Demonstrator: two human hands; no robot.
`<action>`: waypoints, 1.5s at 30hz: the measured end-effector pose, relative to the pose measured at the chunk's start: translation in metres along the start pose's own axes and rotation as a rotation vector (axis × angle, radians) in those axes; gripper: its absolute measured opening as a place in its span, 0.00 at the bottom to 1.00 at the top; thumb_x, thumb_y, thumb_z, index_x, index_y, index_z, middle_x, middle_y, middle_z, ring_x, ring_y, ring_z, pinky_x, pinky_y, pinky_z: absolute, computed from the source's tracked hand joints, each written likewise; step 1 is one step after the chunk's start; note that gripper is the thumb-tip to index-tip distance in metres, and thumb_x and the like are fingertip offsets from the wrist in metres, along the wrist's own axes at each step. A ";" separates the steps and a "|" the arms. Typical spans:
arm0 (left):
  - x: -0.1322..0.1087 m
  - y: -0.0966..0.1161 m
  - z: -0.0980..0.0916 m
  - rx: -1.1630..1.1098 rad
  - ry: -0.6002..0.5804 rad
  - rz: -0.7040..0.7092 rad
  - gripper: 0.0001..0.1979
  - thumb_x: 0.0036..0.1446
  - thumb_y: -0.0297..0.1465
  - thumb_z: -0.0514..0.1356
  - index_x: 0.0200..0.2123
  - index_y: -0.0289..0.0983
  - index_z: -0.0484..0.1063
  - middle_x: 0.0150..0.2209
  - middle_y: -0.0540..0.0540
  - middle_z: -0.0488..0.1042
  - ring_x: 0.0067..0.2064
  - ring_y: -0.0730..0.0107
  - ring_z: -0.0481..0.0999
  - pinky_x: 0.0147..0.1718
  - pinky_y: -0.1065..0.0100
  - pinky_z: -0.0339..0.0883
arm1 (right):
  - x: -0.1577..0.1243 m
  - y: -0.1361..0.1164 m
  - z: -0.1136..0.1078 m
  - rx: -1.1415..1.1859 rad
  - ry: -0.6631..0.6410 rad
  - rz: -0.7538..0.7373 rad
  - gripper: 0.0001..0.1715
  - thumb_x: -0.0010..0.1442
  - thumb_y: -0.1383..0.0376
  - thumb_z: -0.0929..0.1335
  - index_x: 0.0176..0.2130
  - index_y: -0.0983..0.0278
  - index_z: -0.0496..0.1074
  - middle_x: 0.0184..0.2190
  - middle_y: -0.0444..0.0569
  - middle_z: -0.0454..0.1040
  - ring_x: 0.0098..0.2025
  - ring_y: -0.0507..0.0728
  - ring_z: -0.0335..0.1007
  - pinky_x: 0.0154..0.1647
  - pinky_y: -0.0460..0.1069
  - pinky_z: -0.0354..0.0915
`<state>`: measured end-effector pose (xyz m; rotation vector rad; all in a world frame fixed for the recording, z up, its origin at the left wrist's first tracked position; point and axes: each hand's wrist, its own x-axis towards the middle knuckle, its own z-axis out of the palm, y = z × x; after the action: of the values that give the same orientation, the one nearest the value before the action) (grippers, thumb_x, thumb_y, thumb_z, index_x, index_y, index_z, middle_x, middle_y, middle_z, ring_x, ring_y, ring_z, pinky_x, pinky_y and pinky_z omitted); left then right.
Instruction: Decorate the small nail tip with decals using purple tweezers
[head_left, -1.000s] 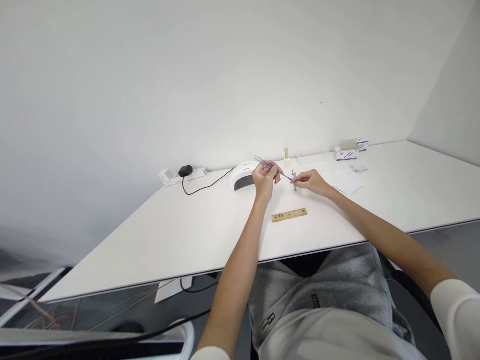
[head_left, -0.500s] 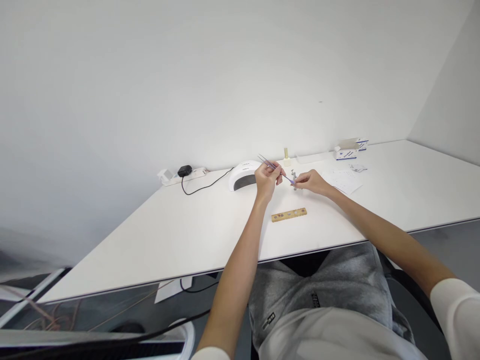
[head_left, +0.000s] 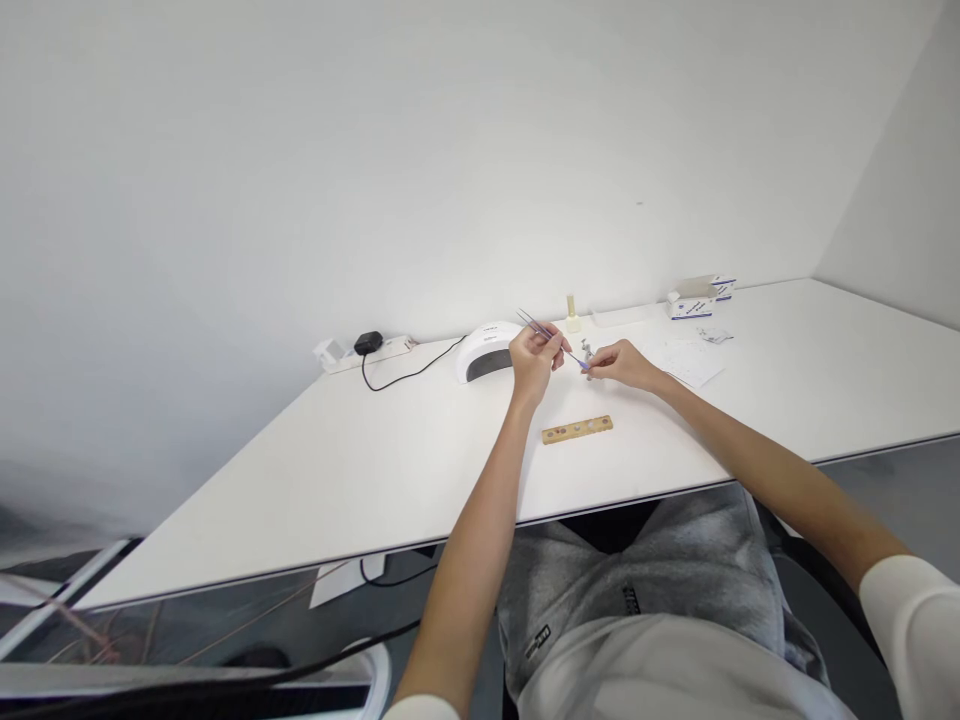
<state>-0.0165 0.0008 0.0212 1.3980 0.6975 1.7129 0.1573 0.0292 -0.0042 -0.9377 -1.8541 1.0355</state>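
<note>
My left hand (head_left: 534, 357) is closed in a pinch on thin metal tweezers (head_left: 548, 336), whose tips point right at a small bluish piece. My right hand (head_left: 619, 362) is closed on a small metal stand (head_left: 589, 357) that rests on the white table (head_left: 390, 460). The tweezer tips meet the top of that stand. A wooden strip (head_left: 577, 430) with several round holes lies just in front of both hands.
A white domed lamp (head_left: 484, 352) sits behind my left hand, its black cord running to a power strip (head_left: 364, 350). A small bottle (head_left: 573, 314), paper sheets (head_left: 686, 358) and small boxes (head_left: 697, 297) lie at the back right. My grey-trousered lap is below the table edge.
Both hands have shifted very slightly right and away together; the tweezers stay at the stand.
</note>
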 end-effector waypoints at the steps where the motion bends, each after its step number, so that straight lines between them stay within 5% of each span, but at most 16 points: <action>1: 0.000 -0.001 0.000 -0.003 0.001 0.004 0.13 0.49 0.35 0.66 0.29 0.35 0.65 0.21 0.50 0.72 0.15 0.82 0.62 0.15 0.76 0.53 | 0.000 0.000 0.000 0.001 -0.002 -0.002 0.08 0.43 0.67 0.71 0.27 0.66 0.81 0.27 0.50 0.80 0.30 0.55 0.74 0.30 0.45 0.67; 45: -0.002 0.001 0.006 -0.005 0.022 0.004 0.12 0.49 0.33 0.66 0.29 0.35 0.65 0.22 0.50 0.72 0.16 0.81 0.63 0.15 0.75 0.55 | 0.001 0.004 -0.001 -0.024 -0.021 -0.009 0.08 0.43 0.66 0.72 0.28 0.65 0.80 0.29 0.50 0.80 0.32 0.56 0.75 0.31 0.46 0.67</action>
<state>-0.0111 -0.0020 0.0222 1.3799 0.7021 1.7340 0.1591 0.0320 -0.0073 -0.9345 -1.8908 1.0231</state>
